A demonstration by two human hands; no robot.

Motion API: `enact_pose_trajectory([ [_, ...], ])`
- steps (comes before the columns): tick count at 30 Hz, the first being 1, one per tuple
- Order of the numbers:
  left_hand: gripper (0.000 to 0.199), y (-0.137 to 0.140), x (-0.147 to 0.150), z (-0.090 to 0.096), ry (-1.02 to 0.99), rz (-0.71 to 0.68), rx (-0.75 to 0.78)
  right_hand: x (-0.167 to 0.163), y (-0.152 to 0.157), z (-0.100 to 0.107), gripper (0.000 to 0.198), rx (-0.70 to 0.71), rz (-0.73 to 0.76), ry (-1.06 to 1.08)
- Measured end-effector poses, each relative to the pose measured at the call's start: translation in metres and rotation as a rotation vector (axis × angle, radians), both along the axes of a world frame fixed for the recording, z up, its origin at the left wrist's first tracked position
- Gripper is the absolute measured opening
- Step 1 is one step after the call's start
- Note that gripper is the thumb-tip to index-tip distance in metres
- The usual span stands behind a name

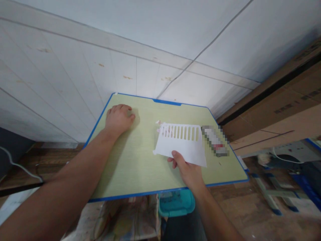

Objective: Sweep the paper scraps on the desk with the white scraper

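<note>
My right hand (188,169) grips the near edge of a white sheet (179,149), thumb on top and fingers underneath. A row of long rounded slots is cut along the sheet's far side, and the tabletop shows through them. Small pale scraps (158,125) lie at the sheet's far left corner, some of them visible through the leftmost slots. On the left part of the table rests my left hand (119,117), palm down, with fingers apart and slightly curled, holding nothing. To the right of the sheet lies a blurred-out flat object (215,140) whose kind I cannot tell.
The pale green table (132,167) has a blue rim and stands against a white panelled wall (147,73). A grey cable (200,53) runs down the wall. Cardboard boxes (281,100) crowd the right side. Below the near edge sits a turquoise bin (177,212).
</note>
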State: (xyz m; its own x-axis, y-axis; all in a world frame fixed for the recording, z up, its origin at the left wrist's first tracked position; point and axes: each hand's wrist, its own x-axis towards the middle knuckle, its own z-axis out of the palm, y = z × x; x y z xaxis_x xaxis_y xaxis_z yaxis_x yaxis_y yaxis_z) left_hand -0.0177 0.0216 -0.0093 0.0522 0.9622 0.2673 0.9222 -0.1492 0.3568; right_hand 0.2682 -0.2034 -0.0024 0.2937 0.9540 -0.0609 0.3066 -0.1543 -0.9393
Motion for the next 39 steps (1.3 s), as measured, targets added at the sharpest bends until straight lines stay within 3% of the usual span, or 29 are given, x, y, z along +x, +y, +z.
enact_pose_trajectory([
  [6, 0.052, -0.004, 0.002, 0.003, -0.006, 0.002, -0.007, -0.004, -0.018, -0.005, 0.047, 0.034, -0.053, 0.045],
  [12, 0.052, -0.028, 0.004, 0.011, 0.057, -0.054, -0.026, -0.016, -0.022, -0.009, 0.044, 0.072, -0.029, 0.139],
  [15, 0.052, -0.046, -0.009, 0.013, 0.074, -0.079, -0.028, -0.017, -0.02, -0.009, 0.041, 0.095, -0.019, 0.178],
  [22, 0.059, -0.081, -0.042, 0.007, 0.032, 0.017, -0.022, -0.011, -0.017, -0.013, 0.037, 0.15, -0.051, 0.24],
  [27, 0.057, -0.08, -0.043, 0.004, 0.017, -0.005, -0.012, -0.013, -0.019, -0.014, 0.038, 0.167, -0.024, 0.185],
  [33, 0.059, -0.074, -0.044, 0.003, 0.009, -0.001, -0.003, -0.012, -0.032, -0.003, 0.037, 0.093, 0.085, 0.204],
  [39, 0.059, -0.075, -0.043, 0.002, 0.016, 0.009, -0.004, -0.012, -0.04, -0.004, 0.041, 0.068, 0.063, 0.199],
])
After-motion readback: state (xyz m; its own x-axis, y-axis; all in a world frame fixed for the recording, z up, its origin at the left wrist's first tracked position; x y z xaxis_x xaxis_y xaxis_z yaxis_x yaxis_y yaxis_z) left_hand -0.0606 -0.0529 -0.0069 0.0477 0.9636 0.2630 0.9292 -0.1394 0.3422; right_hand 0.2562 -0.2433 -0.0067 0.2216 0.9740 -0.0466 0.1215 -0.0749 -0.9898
